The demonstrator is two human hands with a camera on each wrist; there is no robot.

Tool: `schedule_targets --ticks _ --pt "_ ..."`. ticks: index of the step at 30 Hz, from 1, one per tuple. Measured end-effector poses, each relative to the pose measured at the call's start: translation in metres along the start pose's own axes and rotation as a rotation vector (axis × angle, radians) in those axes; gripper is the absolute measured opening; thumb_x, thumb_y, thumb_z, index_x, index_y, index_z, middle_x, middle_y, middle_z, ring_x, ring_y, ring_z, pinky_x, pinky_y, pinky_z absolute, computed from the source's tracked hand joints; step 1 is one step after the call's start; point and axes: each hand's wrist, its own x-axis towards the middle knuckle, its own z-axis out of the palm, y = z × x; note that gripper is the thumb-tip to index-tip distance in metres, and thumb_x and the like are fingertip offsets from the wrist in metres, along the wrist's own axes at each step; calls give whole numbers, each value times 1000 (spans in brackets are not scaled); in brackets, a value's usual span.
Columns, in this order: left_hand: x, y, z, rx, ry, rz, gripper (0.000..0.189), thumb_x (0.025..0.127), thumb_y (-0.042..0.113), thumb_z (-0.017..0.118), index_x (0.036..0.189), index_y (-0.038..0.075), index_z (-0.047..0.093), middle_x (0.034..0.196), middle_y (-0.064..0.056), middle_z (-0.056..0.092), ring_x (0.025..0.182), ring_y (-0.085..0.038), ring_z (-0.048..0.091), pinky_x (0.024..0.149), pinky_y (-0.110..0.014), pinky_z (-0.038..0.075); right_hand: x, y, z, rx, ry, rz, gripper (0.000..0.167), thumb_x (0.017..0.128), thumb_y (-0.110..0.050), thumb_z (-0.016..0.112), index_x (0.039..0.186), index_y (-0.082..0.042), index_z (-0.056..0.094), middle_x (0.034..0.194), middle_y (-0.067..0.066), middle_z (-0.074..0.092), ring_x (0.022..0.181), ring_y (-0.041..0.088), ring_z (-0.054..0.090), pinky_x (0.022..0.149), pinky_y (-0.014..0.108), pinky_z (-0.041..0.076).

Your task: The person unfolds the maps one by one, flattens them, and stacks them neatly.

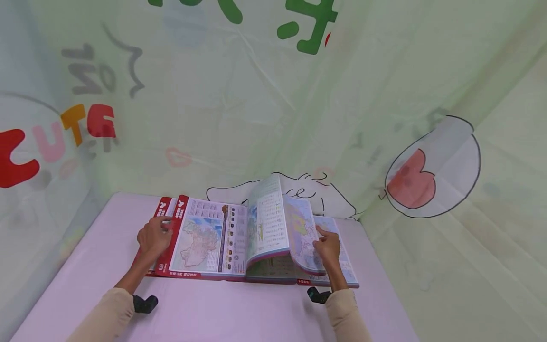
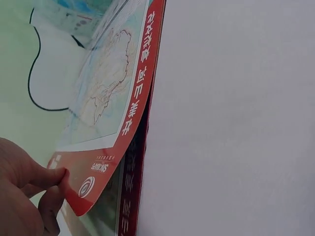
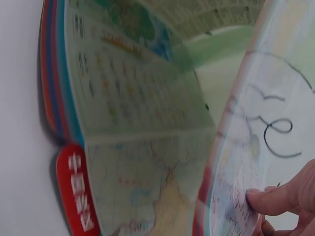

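Observation:
A fold-out map book lies spread across the table, its lower edge towards me. My left hand pinches the red-bordered map sheet at its left edge. In the left wrist view, the thumb and a finger grip the lifted corner of that red border, and another red-edged sheet shows beneath it. Further right, a page of printed text stands raised at a slant. My right hand pinches the right edge of a raised map page; an unfolded map panel lies below it.
The pink-white table extends in front of the book. Pale curtains with printed letters and drawings hang behind and at both sides. A dark wrist device sits at the left sleeve, another at the right one.

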Motion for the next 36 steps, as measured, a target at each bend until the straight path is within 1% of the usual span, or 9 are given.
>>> schedule_targets --ticks 5,11,17,19,21,26,28,34,36 --pt "4 -9 -6 26 12 -11 41 98 9 73 136 -4 69 110 -31 77 103 -49 72 79 -48 46 -1 2 -11 -27 45 17 64 77 11 59 139 1 70 87 24 74 74 22 59 54 27 38" --pt "4 -11 -12 26 9 -32 42 98 10 72 136 -7 68 110 -32 77 103 -50 72 81 -52 50 8 16 -15 -71 83 -13 63 76 9 57 137 2 70 91 33 76 69 26 62 52 30 38" --pt "5 -12 -13 23 -6 -50 44 98 11 73 137 -8 67 110 -33 76 101 -49 72 84 -55 51 41 70 -7 -126 158 -28 64 75 5 56 136 -3 71 104 36 77 81 42 72 55 34 41" --pt "6 -12 -13 25 -9 -52 44 99 11 73 138 -8 67 111 -34 76 101 -50 73 85 -56 52 50 85 -7 -120 176 -25 64 75 4 56 136 -6 73 105 35 78 84 44 73 54 37 43" --pt "7 -13 -13 24 -12 -51 43 99 11 73 137 -8 67 111 -34 77 102 -50 73 85 -56 51 62 107 -6 -128 205 -36 65 73 2 57 134 -13 76 99 31 80 78 40 74 52 40 43" --pt "9 -14 -13 24 -17 -43 43 99 11 73 137 -8 68 110 -34 77 104 -51 72 85 -57 52 58 109 -16 -115 217 -2 63 76 4 57 133 -12 77 106 34 78 75 39 69 50 41 38" --pt "10 -16 -14 25 -19 -49 43 99 11 72 138 -7 67 111 -34 76 105 -51 72 85 -57 51 50 98 -19 -114 213 25 60 79 5 55 135 -4 73 115 37 75 81 46 69 52 38 38" --pt "9 -20 -15 24 -17 -72 46 99 11 73 140 -8 66 113 -33 76 106 -50 71 86 -56 51 53 109 -16 -172 275 29 55 84 3 54 136 -2 72 116 35 75 85 46 73 58 37 43" --pt "9 -20 -15 20 -15 -71 46 99 11 73 140 -9 66 112 -34 76 106 -50 70 86 -57 51 57 114 -16 -178 289 31 56 82 2 55 134 -4 74 112 34 77 79 41 71 59 42 45"
